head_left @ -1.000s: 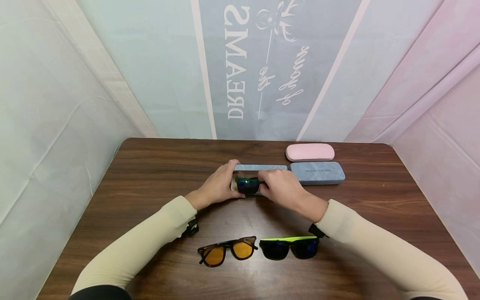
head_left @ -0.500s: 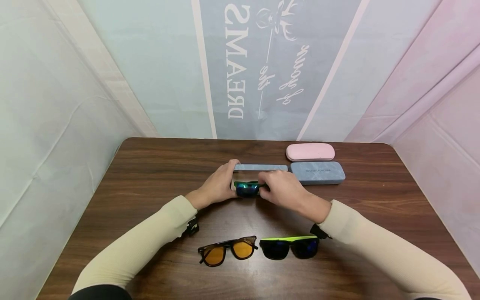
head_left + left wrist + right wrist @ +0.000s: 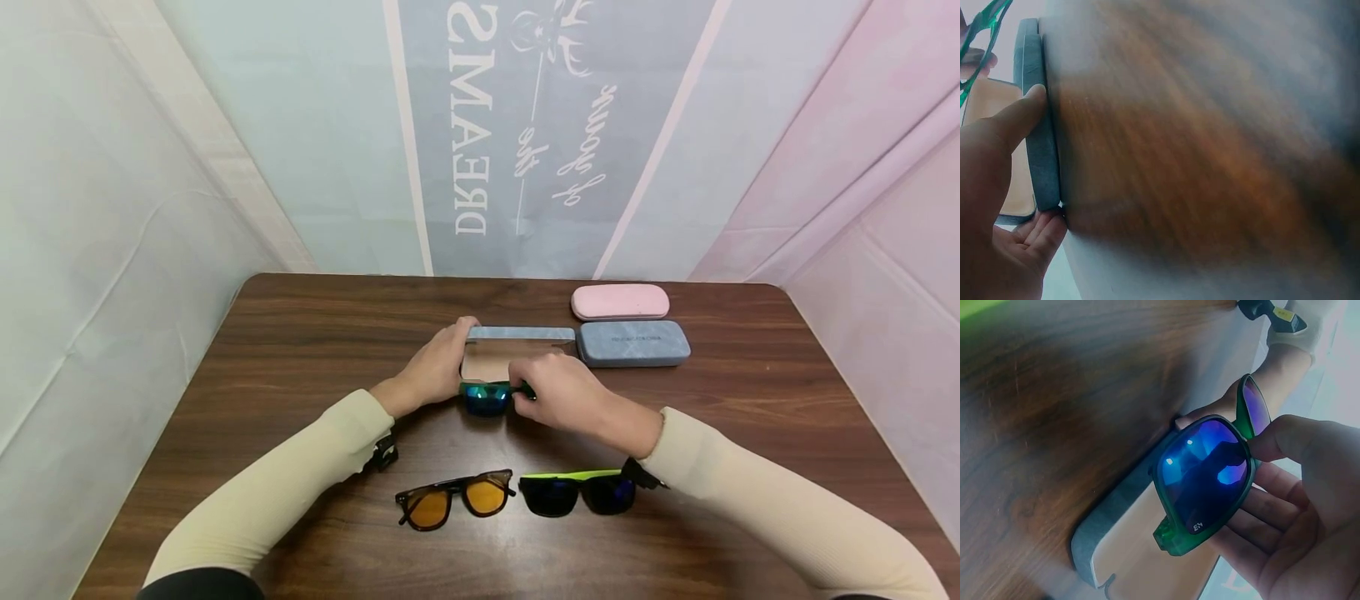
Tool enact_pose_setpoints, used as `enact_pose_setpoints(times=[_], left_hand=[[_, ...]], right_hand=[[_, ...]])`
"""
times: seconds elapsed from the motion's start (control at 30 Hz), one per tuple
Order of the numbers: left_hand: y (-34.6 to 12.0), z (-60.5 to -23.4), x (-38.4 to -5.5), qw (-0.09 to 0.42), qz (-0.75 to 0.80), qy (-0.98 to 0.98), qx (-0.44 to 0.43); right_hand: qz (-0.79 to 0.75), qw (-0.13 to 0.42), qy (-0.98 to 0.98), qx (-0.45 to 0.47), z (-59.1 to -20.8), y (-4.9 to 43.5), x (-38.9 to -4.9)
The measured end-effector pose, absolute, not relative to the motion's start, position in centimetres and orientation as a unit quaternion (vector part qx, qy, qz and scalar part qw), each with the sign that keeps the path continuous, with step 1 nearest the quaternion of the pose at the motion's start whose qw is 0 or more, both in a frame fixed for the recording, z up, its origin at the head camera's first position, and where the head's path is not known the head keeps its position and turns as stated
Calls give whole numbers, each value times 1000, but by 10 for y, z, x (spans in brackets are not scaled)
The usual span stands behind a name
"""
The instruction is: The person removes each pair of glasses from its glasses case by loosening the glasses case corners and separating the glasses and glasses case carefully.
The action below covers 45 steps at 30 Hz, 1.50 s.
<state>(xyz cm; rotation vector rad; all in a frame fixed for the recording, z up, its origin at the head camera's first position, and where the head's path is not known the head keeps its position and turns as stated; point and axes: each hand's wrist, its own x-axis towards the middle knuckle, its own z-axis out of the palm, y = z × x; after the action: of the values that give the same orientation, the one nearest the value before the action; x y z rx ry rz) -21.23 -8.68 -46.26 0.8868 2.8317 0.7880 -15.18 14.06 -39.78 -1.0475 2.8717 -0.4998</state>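
Note:
My left hand (image 3: pixel 431 371) grips the left end of an open blue-grey glasses case (image 3: pixel 522 332) with a tan lining. In the left wrist view, its thumb lies on the outer wall of the case (image 3: pixel 1041 147) and the other fingers are at the end. My right hand (image 3: pixel 566 393) pinches green-framed sunglasses (image 3: pixel 486 400) with mirrored blue lenses, held at the front edge of the case. The right wrist view has the thumb on the frame near the bridge of the sunglasses (image 3: pixel 1204 478), the fingers behind, with the case below.
A closed blue-grey case (image 3: pixel 634 344) lies right of the open one, with a pink case (image 3: pixel 620 302) behind it. Nearer on the wooden table (image 3: pixel 315 333) lie orange-lensed glasses (image 3: pixel 486 497) and dark sunglasses with yellow-green temples (image 3: pixel 551 497).
The green sunglasses have come toward me from over the open case to its front edge, baring more tan lining. My right hand moved with them; the left hand stays on the case.

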Motion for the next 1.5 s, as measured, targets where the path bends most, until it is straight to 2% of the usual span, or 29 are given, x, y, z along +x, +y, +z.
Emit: enact_pose_setpoints(times=[0.27,0.7,1.5], left_hand=[[-86,-465,-213,11,257,918,303],[-87,-464,-211,19,255,919,301],[-88,-462,-212,29,255,921,292]], right_hand=[[-150,29,922,-357,-399,139,-144],[-156,80,913,-368,-405,139,-135],[-178,110,902,-378,-419,136,-129]])
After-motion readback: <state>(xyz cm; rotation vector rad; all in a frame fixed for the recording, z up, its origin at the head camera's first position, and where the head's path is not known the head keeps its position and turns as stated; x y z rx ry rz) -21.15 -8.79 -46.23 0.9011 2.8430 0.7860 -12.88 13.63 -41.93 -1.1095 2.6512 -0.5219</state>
